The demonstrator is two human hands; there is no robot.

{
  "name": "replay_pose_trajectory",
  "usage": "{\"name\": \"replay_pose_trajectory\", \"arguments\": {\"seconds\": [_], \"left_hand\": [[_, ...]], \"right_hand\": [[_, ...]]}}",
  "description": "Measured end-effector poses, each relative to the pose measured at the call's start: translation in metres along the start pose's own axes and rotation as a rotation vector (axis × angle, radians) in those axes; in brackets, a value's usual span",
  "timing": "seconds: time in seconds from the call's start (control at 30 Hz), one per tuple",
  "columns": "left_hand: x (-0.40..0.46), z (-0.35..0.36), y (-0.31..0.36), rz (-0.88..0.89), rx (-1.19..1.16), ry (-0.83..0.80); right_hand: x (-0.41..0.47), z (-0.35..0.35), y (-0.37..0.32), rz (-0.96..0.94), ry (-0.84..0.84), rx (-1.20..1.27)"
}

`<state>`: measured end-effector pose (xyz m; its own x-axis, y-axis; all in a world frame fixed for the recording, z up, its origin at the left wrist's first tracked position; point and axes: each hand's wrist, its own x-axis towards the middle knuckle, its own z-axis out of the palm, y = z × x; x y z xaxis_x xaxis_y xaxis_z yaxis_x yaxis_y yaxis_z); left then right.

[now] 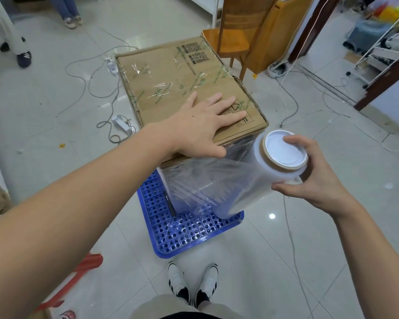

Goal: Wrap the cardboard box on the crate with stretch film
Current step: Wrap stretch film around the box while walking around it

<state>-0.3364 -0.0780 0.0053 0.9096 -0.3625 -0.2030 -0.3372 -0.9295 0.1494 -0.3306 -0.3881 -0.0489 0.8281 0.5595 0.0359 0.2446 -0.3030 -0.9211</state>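
Note:
A brown cardboard box [171,74] with taped seams stands on a blue perforated plastic crate [189,229] on the floor. My left hand [203,125] lies flat on the near part of the box top, fingers spread and straight, thumb over the near edge. My right hand [318,171] grips the upper end of a roll of clear stretch film [258,178], which tilts down toward the crate. A sheet of film [194,180] runs from the roll across the box's near side.
A wooden chair [237,38] stands just behind the box. Cables and power strips [122,123] trail over the tiled floor on both sides. A red object [78,275] lies at lower left. People's feet [23,58] stand at the far left. My own shoes [194,284] are below the crate.

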Motion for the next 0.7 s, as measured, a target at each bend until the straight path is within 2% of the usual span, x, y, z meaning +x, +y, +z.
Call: {"name": "replay_pose_trajectory", "arguments": {"seconds": [0.17,0.53,0.7], "left_hand": [[0.0,0.011,0.015,-0.108,-0.045,0.092],[-0.003,-0.008,-0.003,-0.011,0.025,-0.006],[-0.011,-0.008,-0.015,0.023,0.026,-0.015]], "right_hand": [[-0.001,0.01,-0.002,0.062,0.114,0.005],[-0.019,0.037,-0.026,0.174,0.311,0.024],[-0.029,0.04,-0.035,0.223,0.47,0.083]]}}
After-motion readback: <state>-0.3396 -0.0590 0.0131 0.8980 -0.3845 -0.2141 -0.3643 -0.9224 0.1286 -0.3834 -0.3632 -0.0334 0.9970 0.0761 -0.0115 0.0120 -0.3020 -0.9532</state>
